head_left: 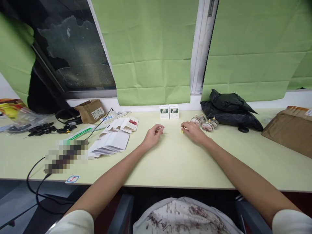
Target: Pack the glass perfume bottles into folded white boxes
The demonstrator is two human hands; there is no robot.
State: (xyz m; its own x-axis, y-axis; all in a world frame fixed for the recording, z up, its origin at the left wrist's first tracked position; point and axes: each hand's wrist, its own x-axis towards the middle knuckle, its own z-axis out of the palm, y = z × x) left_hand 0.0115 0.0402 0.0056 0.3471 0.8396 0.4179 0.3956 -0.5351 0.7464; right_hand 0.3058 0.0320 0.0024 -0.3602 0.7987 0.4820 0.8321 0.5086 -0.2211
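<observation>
My left hand [153, 135] rests on the pale green table [170, 162], fingers curled loosely with a small light object at the fingertips that I cannot name. My right hand [192, 131] lies a little to the right, fingers closed over a small yellow piece [182, 131] on the table. Two small white boxes [169, 111] stand side by side just beyond both hands by the wall. Several small round glass jars [206, 123] lie right beside my right hand.
Stacks of flat folded white cartons [110, 144] lie to the left, more of them [124, 124] behind. A black plastic bag [229, 109] sits at the back right, a brown package [290, 130] at far right. Cables, a small cardboard box [90, 110] and black parts are at the left.
</observation>
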